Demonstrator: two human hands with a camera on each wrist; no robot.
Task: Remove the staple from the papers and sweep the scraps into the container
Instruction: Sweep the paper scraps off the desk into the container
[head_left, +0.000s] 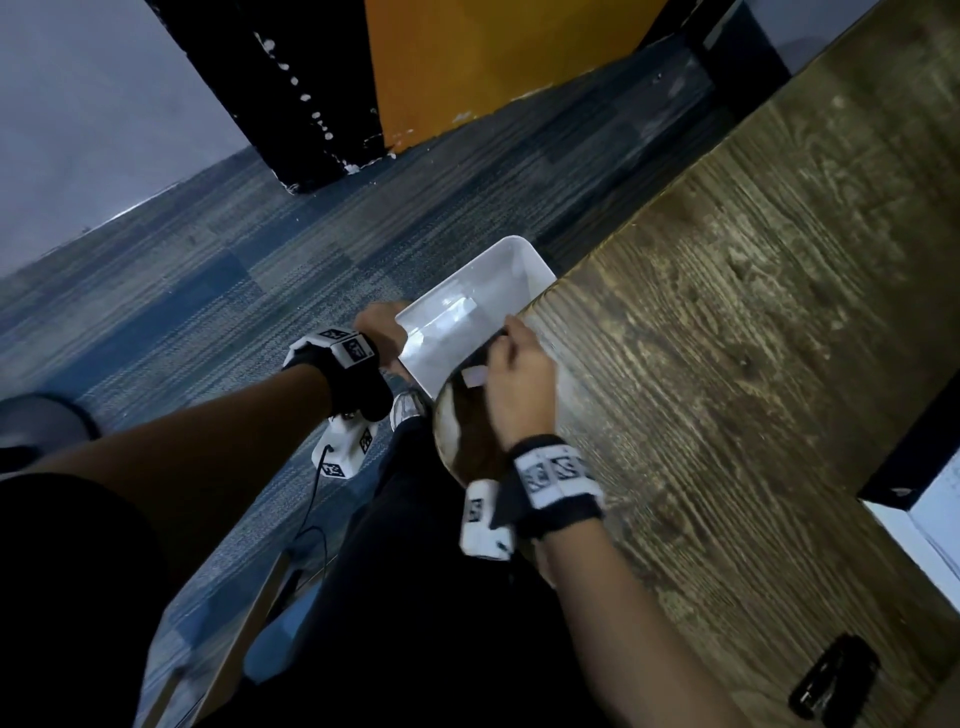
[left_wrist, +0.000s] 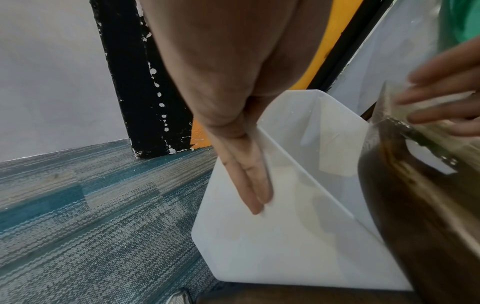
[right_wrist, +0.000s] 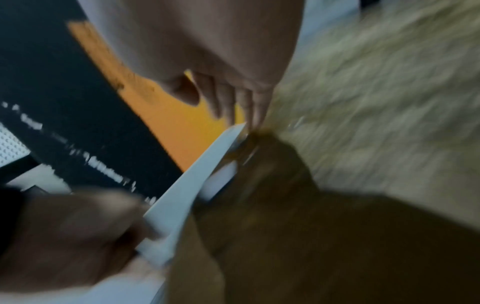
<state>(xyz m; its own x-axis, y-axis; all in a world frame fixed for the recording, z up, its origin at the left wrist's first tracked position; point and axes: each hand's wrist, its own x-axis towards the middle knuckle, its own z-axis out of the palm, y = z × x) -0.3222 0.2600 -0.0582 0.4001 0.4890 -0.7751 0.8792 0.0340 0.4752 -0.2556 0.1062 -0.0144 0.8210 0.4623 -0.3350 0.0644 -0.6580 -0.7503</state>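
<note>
Head view, item one: white plastic container (head_left: 470, 291), open-topped, held off the edge of the wooden table (head_left: 753, 338) with its rim against the table edge. Contents: pale paper scraps (head_left: 457, 312) on the bottom, blurred; number cannot be told.

Item two: left hand (left_wrist: 241, 164), at the container's outer wall. Fingers straight and pressed together, flat on the outside of the wall; the thumb is hidden, so whether it hooks the rim cannot be told.

Item three: right hand (head_left: 519, 379), on the table edge just beside the container's rim, fingers straight and together, tips at the edge. One white scrap (head_left: 474, 375) lies just beside this hand's thumb side, at the table edge.

Item four: black stapler-like tool (head_left: 834, 680), on the table, well apart from both hands.
</note>
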